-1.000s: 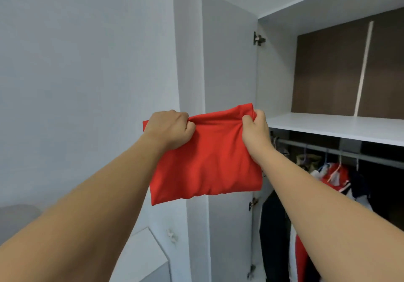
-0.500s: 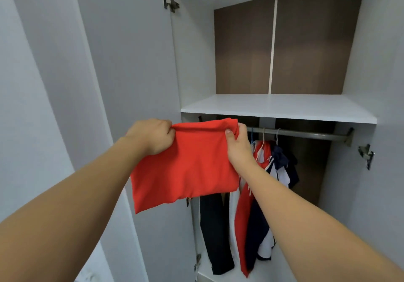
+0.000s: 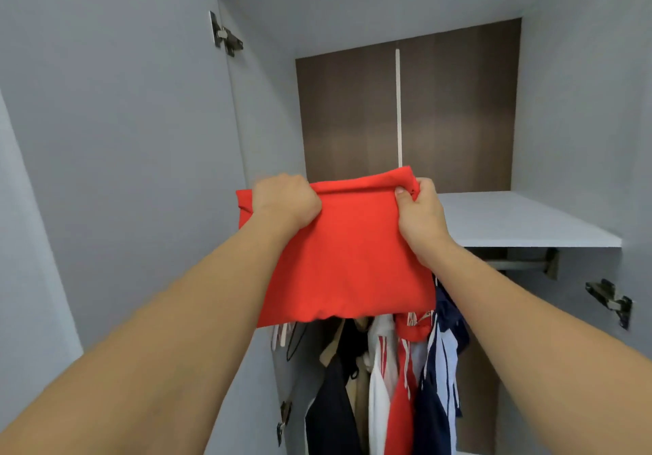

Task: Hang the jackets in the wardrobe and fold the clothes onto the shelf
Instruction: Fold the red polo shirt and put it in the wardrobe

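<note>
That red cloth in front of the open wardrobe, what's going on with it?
A person is holding a folded red garment up by its top edge, the left hand and right hand each gripping a corner. It is level with the white shelf but not yet set on it. Below, several jackets hang under the shelf.

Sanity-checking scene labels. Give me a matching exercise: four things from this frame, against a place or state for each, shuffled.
Things:
1. red folded garment
2. shelf
3. jackets
4. left door hinge

Places or states:
A. hang below the shelf
B. gripped at its top edge by left hand and right hand
C. white, bare where visible
D. high on the open door

Pairs: 1-B, 2-C, 3-A, 4-D
</note>
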